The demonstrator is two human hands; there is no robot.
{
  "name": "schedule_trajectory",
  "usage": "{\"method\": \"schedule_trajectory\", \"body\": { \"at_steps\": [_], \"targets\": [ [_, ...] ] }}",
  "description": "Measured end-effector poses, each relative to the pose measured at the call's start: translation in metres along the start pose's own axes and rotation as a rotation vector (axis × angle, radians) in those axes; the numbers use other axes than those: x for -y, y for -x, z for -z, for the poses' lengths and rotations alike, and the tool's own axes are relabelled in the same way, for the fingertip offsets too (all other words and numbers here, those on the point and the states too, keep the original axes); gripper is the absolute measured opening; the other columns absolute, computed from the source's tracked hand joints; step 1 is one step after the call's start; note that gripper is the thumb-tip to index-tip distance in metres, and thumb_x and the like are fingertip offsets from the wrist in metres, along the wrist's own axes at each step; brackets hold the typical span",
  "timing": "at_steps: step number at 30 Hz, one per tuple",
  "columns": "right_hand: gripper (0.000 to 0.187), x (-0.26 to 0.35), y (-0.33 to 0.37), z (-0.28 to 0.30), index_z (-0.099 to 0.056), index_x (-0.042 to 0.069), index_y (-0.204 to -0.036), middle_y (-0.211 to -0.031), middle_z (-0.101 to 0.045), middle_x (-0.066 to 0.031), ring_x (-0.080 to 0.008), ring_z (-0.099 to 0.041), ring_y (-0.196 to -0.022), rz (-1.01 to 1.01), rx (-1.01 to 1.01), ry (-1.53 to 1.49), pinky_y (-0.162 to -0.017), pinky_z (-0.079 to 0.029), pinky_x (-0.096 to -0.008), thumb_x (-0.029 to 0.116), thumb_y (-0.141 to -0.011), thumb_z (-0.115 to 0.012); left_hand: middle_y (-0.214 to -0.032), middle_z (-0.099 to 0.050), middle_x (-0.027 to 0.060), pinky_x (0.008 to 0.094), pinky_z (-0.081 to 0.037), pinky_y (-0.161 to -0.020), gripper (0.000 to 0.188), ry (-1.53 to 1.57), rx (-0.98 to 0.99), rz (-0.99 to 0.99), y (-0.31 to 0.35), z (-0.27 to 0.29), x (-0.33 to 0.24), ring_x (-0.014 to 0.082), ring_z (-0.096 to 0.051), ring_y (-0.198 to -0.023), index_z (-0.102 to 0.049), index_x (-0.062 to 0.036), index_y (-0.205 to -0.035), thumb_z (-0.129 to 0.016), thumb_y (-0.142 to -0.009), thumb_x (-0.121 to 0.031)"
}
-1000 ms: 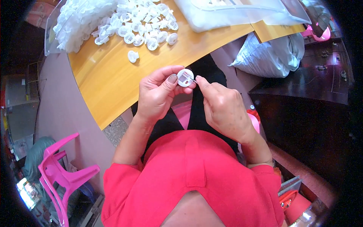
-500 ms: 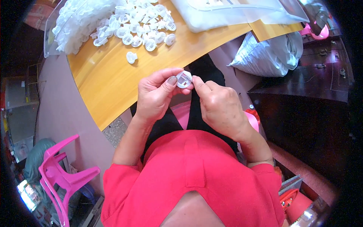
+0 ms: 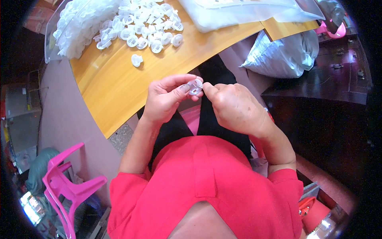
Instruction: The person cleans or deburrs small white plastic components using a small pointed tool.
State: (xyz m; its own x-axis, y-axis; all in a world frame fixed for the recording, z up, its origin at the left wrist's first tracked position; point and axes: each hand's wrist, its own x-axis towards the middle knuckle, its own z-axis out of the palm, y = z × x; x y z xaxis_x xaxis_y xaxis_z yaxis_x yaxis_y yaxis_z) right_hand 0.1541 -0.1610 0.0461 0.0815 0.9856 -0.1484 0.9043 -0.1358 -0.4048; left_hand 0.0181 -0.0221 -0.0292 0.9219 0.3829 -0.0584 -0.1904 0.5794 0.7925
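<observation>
Between the thumb and fingers of my left hand [image 3: 165,97] is a small round white plastic part [image 3: 194,87] with cut-outs in its face, held over my lap just off the table edge. My right hand [image 3: 236,105] is closed, with thumb and index finger pinched at the part's right side. A thin sliver seems to show at those fingertips, but I cannot make out what it is. Many similar white plastic parts [image 3: 141,30] lie heaped on the wooden table [image 3: 107,91], and a single one [image 3: 137,60] sits apart, nearer to me.
A clear bin [image 3: 51,36] full of translucent white pieces stands at the table's far left. Another clear plastic container [image 3: 223,22] rests at the far right. A silvery sack [image 3: 280,55] is beyond the table's right end. A pink plastic chair [image 3: 71,187] stands at lower left.
The part has turned and tilted in my left fingers. My right hand has shifted slightly right and down, its fingertips still by the part's edge.
</observation>
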Motion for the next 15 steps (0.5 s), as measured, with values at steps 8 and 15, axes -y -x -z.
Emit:
{"method": "schedule_trajectory", "body": {
  "at_steps": [8,15],
  "targets": [
    [0.033,0.022,0.007,-0.005,-0.054,-0.002,-0.11,-0.071,-0.056,-0.0112,-0.0283,-0.063,-0.061,-0.138,-0.192,0.178,-0.052,-0.05,-0.0378,0.004,-0.078,-0.056,-0.109,-0.063,0.0198,0.0334,-0.055,-0.078,0.029,0.14,0.05,-0.01,-0.003,0.006,0.001,0.0239,-0.065,-0.089,-0.057,0.0075,-0.117,-0.058,-0.09,-0.003],
    [0.014,0.025,0.003,-0.012,-0.057,0.004,-0.085,-0.064,-0.06,-0.0069,-0.0188,-0.065,-0.055,-0.106,-0.3,0.369,-0.043,-0.052,-0.0301,0.017,-0.088,-0.053,-0.106,-0.065,0.0186,0.0325,-0.056,-0.077,0.028,0.112,0.041,-0.009,-0.003,0.004,0.002,0.0235,-0.065,-0.088,-0.059,0.007,-0.115,-0.06,-0.089,-0.003]
  ]
}}
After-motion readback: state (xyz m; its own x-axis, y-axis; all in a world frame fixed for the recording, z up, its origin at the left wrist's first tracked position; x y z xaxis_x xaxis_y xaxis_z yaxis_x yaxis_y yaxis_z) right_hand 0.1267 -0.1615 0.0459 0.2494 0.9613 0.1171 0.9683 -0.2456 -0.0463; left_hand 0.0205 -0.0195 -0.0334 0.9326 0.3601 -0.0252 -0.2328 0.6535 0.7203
